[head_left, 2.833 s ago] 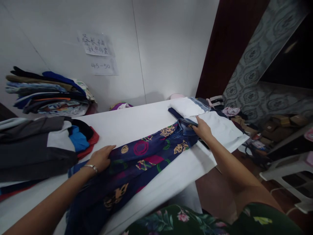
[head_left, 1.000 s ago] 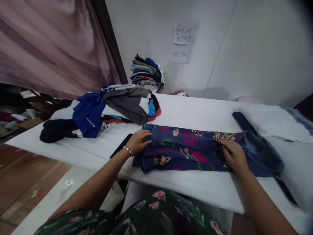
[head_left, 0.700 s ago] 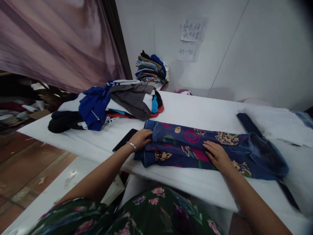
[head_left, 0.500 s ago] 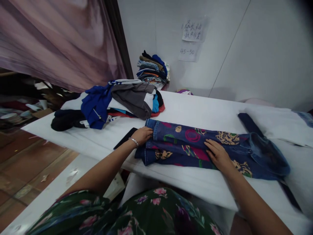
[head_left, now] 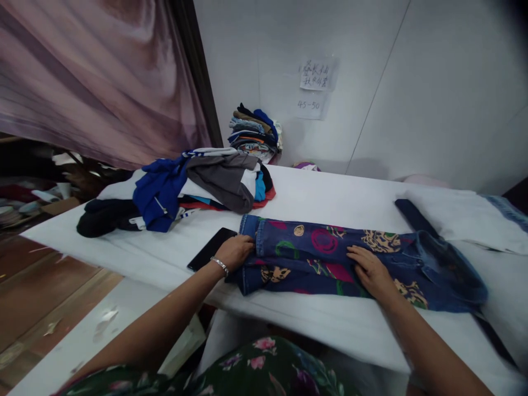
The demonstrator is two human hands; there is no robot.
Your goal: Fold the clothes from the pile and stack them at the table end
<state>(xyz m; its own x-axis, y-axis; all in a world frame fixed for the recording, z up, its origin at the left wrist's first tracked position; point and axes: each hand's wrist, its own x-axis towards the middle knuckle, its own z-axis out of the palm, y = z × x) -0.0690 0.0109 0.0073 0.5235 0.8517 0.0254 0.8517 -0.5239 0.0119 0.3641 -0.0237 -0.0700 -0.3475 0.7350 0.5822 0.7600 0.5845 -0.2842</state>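
A dark blue denim shirt point(head_left: 322, 250) with pink, green and gold prints lies folded into a long strip on the white table point(head_left: 330, 198). Its collar point(head_left: 449, 264) points right. My left hand point(head_left: 236, 252) grips the hem end of the shirt at the left, fingers curled round the fabric edge. My right hand point(head_left: 371, 270) lies flat on the middle of the strip, fingers spread. A bracelet is on my left wrist.
A black phone point(head_left: 211, 248) lies beside my left hand. A loose heap of clothes point(head_left: 185, 184) sits at the table's left, a folded stack point(head_left: 253, 132) by the wall. White cloth point(head_left: 462, 217) and a dark strap point(head_left: 412, 215) lie at the right.
The shirt has been narrowed into a folded strip since the earliest frame. My right hand slid left from the collar to the middle. My left hand keeps hold of the hem end.
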